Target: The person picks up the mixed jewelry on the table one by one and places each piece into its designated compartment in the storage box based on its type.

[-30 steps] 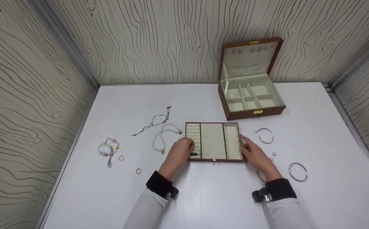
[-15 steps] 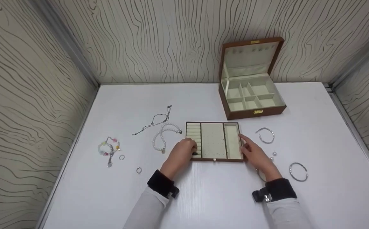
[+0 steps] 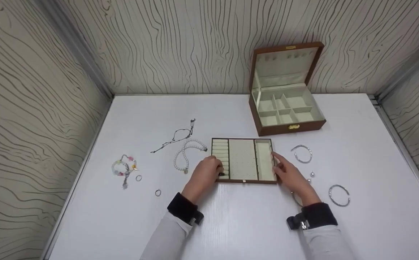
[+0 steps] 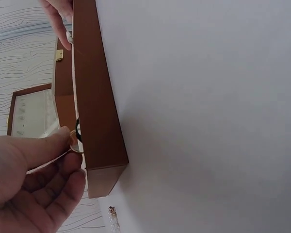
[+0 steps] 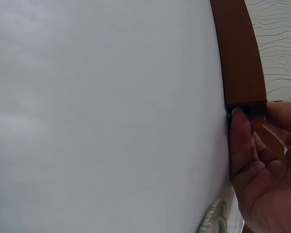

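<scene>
Left wrist only: gold ring (image 4: 73,147) in left hand (image 4: 26,189).

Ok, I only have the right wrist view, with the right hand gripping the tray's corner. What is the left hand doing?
Observer: The left hand is pinching a thin gold-coloured ring at the ring rolls of the jewelry tray.
Operator: Any other rings out on the table?
Observer: Yes, two small bands lie off to the left of that hand.
Operator: And is the lid of the jewelry box up or down?
Observer: Up; it stands open.
</scene>
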{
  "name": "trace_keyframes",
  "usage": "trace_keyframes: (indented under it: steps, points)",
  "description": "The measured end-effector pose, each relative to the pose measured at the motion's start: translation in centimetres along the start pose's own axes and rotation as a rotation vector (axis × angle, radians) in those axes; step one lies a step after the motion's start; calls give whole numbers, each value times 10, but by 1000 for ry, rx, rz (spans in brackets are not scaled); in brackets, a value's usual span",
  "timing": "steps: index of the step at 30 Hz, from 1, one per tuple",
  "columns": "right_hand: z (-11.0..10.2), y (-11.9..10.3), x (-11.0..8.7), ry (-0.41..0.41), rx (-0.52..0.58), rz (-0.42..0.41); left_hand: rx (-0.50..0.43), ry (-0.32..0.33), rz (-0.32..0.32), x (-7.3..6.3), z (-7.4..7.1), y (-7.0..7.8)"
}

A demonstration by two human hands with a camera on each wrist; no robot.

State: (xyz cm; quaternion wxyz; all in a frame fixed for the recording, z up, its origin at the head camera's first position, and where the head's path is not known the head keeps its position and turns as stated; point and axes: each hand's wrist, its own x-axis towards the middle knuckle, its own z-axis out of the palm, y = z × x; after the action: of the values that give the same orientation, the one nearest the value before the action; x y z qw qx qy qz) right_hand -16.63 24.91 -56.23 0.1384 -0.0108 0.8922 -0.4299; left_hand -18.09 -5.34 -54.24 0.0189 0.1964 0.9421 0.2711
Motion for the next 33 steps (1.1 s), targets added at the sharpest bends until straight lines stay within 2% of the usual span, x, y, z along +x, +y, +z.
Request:
trace_keyframes:
  steps: [4,15,20,27,33]
  points:
    - [0,1,-1,-8,4,10,-14,-1,-3,0,0,-3]
    - [-1,-1,-1,4,6,-17,26,30,-20,1,3,-3]
    - [-1,0,0,-1,7,-5,41,37,-32,0,2,-2]
    - [0,1,1,-2,14,-1,95,40,-28,0,4,1]
    - [1,2,1,2,-10,0,45,32,-25,-2,4,-1]
